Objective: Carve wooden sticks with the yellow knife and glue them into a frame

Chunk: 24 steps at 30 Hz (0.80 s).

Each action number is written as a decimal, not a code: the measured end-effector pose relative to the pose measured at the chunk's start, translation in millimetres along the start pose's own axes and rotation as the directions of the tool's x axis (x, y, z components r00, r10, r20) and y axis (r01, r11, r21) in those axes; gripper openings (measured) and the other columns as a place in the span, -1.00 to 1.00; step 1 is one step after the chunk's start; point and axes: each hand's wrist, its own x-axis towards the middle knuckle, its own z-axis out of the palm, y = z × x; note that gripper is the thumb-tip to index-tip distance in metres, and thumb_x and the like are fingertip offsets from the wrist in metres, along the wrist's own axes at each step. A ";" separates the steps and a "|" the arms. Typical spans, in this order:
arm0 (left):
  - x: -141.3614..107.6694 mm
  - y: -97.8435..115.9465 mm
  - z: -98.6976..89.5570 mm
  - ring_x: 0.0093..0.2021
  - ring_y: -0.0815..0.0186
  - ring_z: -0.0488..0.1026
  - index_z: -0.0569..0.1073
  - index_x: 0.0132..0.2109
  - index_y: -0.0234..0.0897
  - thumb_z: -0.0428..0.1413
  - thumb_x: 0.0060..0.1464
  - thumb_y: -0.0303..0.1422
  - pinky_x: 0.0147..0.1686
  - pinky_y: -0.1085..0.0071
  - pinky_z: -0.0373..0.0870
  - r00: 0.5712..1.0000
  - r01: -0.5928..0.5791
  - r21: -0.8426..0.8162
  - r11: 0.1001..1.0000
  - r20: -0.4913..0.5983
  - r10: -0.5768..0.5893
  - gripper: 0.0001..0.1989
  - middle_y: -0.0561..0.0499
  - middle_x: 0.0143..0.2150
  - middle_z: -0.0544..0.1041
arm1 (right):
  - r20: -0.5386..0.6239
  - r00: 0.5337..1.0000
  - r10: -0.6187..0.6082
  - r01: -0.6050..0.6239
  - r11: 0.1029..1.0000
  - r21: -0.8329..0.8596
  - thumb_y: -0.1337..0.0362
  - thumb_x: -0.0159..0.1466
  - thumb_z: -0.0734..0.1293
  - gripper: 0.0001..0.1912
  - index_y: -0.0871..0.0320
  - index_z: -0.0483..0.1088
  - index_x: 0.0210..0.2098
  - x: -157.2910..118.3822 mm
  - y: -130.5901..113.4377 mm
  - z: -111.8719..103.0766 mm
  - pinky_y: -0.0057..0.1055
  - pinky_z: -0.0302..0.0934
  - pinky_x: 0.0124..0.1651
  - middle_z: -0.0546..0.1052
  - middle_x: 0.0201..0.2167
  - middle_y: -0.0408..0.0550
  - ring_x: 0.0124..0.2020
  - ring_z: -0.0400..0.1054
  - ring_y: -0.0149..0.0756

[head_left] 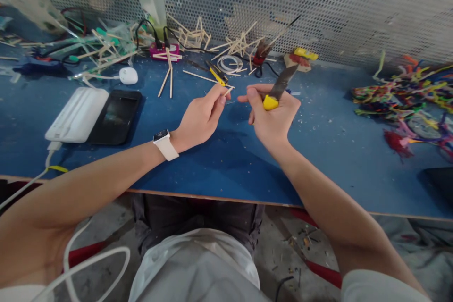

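Observation:
Near the middle of the blue table (226, 165), my left hand (203, 115) pinches a short pale wooden stick (228, 91) between thumb and fingertips. My right hand (272, 115) is just to the right, curled around a knife with a yellow handle (271, 102); its dark blade (284, 81) points up and away to the right. The two hands do not touch. Beyond my left hand lies a yellow and black cutter (217, 74), beside a long thin stick (201, 76). Several sticks joined in a figure (169, 73) stand or lie to the left.
At the left are a white power bank (76, 115), a black phone (116, 117) and a white charger (128, 75). Stick structures (193, 35), a cup (152, 4) and a coil (230, 64) line the back. Colourful wire figures (410, 89) fill the right.

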 end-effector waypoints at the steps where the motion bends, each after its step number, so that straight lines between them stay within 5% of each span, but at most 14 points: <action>1: 0.2 -1.4 0.3 -0.49 0.32 0.43 0.46 0.06 -0.13 -0.16 0.73 -0.05 -0.29 0.30 0.40 1.000 0.008 -0.023 1.000 -0.018 -0.008 -0.61 0.10 -0.39 0.47 | 0.003 1.000 0.004 -0.004 1.000 0.009 -0.21 0.45 0.57 -0.59 0.00 0.65 -0.12 0.1 1.7 -0.1 -0.27 0.48 -0.57 0.82 -0.13 0.01 -0.59 0.50 -0.33; 5: 1.4 -9.3 2.8 -0.50 0.35 0.37 0.45 0.03 -0.12 -0.15 0.70 0.08 -0.31 0.30 0.36 0.998 0.017 -0.088 0.996 -0.053 -0.022 -0.54 0.12 -0.39 0.40 | 0.030 0.999 0.022 -0.023 0.999 0.024 -0.13 0.36 0.66 -0.62 -0.02 0.64 -0.10 -0.3 3.6 0.8 -0.23 0.50 -0.53 0.82 0.02 0.03 -0.53 0.53 -0.30; 10: 1.1 -13.6 5.3 -0.47 0.34 0.40 0.47 0.02 -0.12 -0.11 0.69 0.09 -0.31 0.30 0.39 0.998 0.002 -0.145 0.989 -0.054 -0.010 -0.54 0.11 -0.38 0.40 | 0.098 0.992 0.083 -0.079 0.996 -0.048 -0.26 0.42 0.57 -0.53 0.01 0.61 -0.22 -0.5 0.5 0.9 -0.34 0.25 -0.64 0.53 -0.58 -0.16 -0.65 0.34 -0.32; 12: 0.7 -12.2 4.6 -0.47 0.34 0.40 0.47 0.01 -0.12 -0.10 0.69 0.07 -0.30 0.29 0.42 0.999 0.001 -0.151 0.989 -0.038 -0.006 -0.55 0.10 -0.38 0.42 | 0.105 0.992 0.070 -0.061 0.994 -0.086 -0.31 0.45 0.53 -0.48 0.01 0.57 -0.29 -0.5 0.2 0.5 -0.31 0.29 -0.60 0.39 -0.63 -0.20 -0.63 0.32 -0.30; 17: 0.8 -9.8 1.9 -0.49 0.34 0.36 0.47 0.00 -0.13 -0.10 0.70 0.06 -0.31 0.30 0.41 1.000 0.021 -0.154 0.988 0.000 -0.021 -0.55 0.11 -0.41 0.41 | 0.104 0.994 -0.029 0.039 0.995 -0.090 -0.35 0.46 0.48 -0.48 -0.04 0.55 -0.04 -1.9 7.5 0.8 -0.15 0.51 -0.29 0.41 -0.42 -0.16 -0.41 0.41 -0.19; 20: 0.2 -10.1 2.8 -0.50 0.34 0.34 0.47 0.00 -0.12 -0.11 0.68 0.11 -0.33 0.30 0.39 0.999 0.047 -0.165 0.985 0.006 -0.047 -0.52 0.12 -0.41 0.38 | 0.171 0.984 -0.042 0.052 0.997 -0.051 -0.39 0.56 0.30 -0.41 -0.11 0.48 0.25 -3.8 14.7 2.6 -0.12 0.54 -0.11 0.47 -0.25 -0.11 -0.24 0.49 -0.14; 24: -2.2 -6.7 3.2 -0.50 0.30 0.38 0.46 0.03 -0.10 -0.11 0.67 0.13 -0.31 0.25 0.43 0.994 0.111 -0.151 0.982 0.041 -0.106 -0.53 0.12 -0.42 0.41 | 0.179 0.982 -0.064 0.081 0.993 -0.086 -0.37 0.64 0.10 -0.36 -0.14 0.46 0.36 -4.9 16.5 4.6 -0.12 0.53 0.03 0.52 -0.14 -0.03 -0.12 0.52 -0.12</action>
